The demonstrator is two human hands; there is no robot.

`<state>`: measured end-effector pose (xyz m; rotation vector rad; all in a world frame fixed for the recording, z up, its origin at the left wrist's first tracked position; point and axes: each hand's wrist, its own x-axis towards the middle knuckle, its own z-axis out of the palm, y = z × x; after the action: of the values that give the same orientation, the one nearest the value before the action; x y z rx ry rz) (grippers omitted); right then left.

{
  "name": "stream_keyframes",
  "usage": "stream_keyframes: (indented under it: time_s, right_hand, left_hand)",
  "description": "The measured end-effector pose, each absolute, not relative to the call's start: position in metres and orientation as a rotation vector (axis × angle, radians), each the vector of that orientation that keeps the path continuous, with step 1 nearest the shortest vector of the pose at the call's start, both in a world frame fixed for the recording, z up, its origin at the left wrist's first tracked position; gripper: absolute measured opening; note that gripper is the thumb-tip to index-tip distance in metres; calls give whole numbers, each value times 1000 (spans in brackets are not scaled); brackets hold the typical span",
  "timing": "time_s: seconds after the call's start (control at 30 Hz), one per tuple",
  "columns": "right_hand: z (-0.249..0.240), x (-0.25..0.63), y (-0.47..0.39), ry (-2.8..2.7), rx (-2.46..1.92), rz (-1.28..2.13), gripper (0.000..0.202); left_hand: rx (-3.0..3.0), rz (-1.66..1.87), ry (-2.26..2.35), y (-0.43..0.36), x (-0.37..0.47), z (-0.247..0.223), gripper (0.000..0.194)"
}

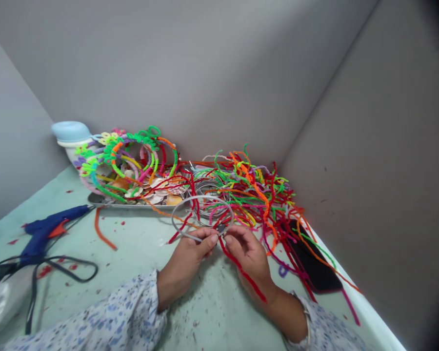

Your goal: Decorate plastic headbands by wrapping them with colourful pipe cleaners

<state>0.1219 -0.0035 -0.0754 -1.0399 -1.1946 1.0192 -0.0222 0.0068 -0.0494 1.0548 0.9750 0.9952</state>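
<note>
A thin grey hoop (176,207) stands up between my hands over the middle of the table. My left hand (192,256) pinches the hoop's lower edge between thumb and fingers. Close beside it, my right hand (250,256) has its thumb and fingers closed at the hoop's lower right, by the top end of a red fuzzy stem (244,274). The stem hangs down toward me across my right palm. A small dark piece (221,227) shows on the hoop between the two hands. My fingertips partly hide where stem and hoop meet.
Behind lie a tray (131,207) of shells, finished colourful hoops (135,146) and a tangled pile of fuzzy stems (256,183). A blue glue gun (44,231) with its cord is at left, near a pale blue-lidded container (71,136). A black phone (314,265) lies right.
</note>
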Motion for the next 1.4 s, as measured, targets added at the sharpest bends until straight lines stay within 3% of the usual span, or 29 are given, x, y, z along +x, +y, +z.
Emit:
stream_keyframes:
  time_s: [0.73,0.93,1.4]
  right_hand:
    - [-68,123,-7,-1193,-1136,1021,21]
    - [-69,124,-8,-1177,-1112,1031,21]
    - [-71,122,-9,-1223,-1143,1048,23]
  left_hand:
    - [1154,887,944,7,-21,-49,17]
    - [1175,889,904,6,-21,-47,29]
    - [1190,851,928,7,-23,-49,28]
